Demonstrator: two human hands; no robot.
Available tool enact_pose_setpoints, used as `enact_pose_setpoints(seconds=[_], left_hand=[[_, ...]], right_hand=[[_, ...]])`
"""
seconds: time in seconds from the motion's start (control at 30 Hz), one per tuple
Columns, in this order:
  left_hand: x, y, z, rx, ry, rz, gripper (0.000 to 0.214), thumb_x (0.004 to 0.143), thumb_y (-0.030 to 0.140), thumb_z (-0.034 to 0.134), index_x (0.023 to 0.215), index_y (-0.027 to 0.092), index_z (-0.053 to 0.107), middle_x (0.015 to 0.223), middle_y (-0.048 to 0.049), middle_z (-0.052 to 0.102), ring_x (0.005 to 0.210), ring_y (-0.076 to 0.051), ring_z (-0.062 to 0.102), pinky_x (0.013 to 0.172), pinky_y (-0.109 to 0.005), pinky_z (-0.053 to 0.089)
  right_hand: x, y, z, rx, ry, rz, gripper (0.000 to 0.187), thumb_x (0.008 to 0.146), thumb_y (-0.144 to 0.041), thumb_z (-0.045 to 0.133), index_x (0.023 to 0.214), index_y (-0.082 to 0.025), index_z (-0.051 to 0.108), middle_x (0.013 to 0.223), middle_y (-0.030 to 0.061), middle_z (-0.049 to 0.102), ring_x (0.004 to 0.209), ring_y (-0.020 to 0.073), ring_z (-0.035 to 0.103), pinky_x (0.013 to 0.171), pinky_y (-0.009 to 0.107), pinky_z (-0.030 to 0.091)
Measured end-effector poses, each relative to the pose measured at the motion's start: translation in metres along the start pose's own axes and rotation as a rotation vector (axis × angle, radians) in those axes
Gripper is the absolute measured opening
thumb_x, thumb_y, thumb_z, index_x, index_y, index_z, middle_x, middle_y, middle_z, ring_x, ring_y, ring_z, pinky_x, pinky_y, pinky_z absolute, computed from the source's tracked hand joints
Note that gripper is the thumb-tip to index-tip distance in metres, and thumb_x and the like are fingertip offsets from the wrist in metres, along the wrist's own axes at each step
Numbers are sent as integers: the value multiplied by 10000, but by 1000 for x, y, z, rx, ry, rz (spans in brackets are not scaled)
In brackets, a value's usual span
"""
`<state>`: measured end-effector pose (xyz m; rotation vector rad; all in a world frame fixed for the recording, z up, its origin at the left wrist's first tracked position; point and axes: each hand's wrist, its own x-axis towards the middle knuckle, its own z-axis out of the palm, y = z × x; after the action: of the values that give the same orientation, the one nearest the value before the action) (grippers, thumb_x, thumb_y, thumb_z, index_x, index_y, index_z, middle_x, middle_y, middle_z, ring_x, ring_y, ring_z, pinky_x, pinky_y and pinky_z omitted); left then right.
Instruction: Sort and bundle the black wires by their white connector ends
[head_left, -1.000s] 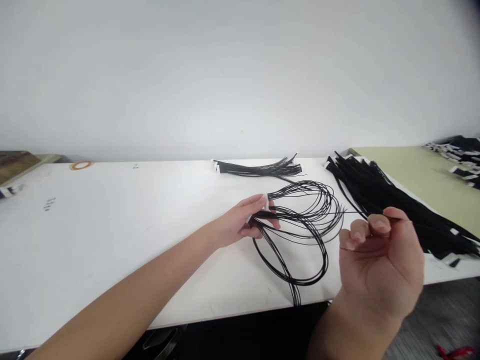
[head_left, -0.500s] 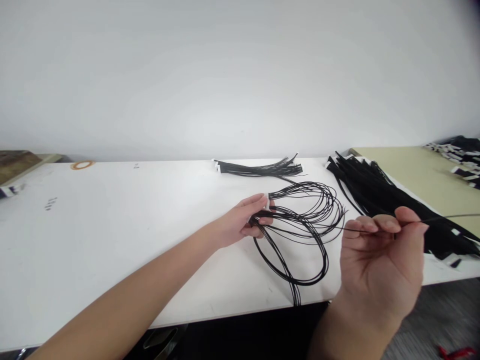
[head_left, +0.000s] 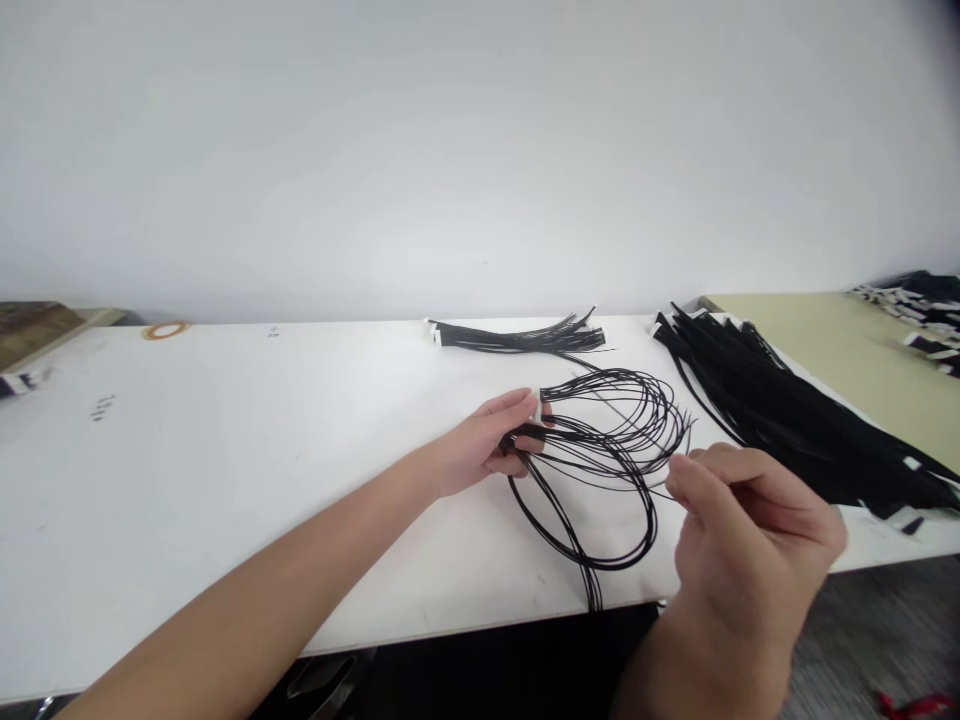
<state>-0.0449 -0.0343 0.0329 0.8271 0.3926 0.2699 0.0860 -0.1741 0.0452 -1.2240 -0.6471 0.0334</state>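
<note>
My left hand (head_left: 504, 432) is closed around the white connector (head_left: 536, 405) of a bundle of thin black wires (head_left: 637, 440). The wires fan out to the right in loose loops, and a thicker black strand below them curves round and hangs over the table's front edge. At the right side of these loops, my right hand (head_left: 750, 540) is raised with thumb and fingers pinched together. One thin wire runs up to its thumb, but what sits between the fingertips is hidden.
Behind the loops, a short black wire bundle (head_left: 517, 337) with white ends lies on the white table (head_left: 187, 500). A large pile of black cables (head_left: 795, 410) rests at the right. A tape ring (head_left: 166, 330) lies at the back left; a pale yellow surface (head_left: 817, 330) adjoins at right.
My right hand has turned from palm-up to a pinch and shifted slightly left and down. The wire that stretched past it to the right no longer shows there. My left hand stays put.
</note>
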Motion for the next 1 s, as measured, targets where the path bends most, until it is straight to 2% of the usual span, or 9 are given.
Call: enact_pose_setpoints(seconds=[0.1, 0.27, 1.0], left_hand=[[0, 0, 1, 12, 8, 3, 266, 782, 393, 632, 818, 157, 515, 856, 3, 367, 567, -10, 339, 362, -103, 126], [-1, 0, 1, 30, -8, -6, 286, 772, 405, 639, 788, 155, 503, 820, 8, 360, 570, -17, 331, 367, -101, 124], [-1, 0, -1, 107, -54, -16, 279, 800, 419, 603, 832, 151, 528, 768, 14, 330, 571, -26, 305, 404, -132, 124]], right_hand=[[0, -2, -1, -52, -71, 19, 171, 609, -150, 713, 532, -161, 561, 482, -45, 408, 461, 63, 358, 403, 218, 206], [0, -5, -4, -111, -112, 45, 197, 614, -137, 692, 513, -158, 524, 470, -56, 359, 439, 44, 285, 393, 214, 170], [0, -8, 1, -165, -80, 42, 180, 606, -126, 674, 513, -156, 522, 500, -49, 379, 453, 39, 265, 378, 203, 156]])
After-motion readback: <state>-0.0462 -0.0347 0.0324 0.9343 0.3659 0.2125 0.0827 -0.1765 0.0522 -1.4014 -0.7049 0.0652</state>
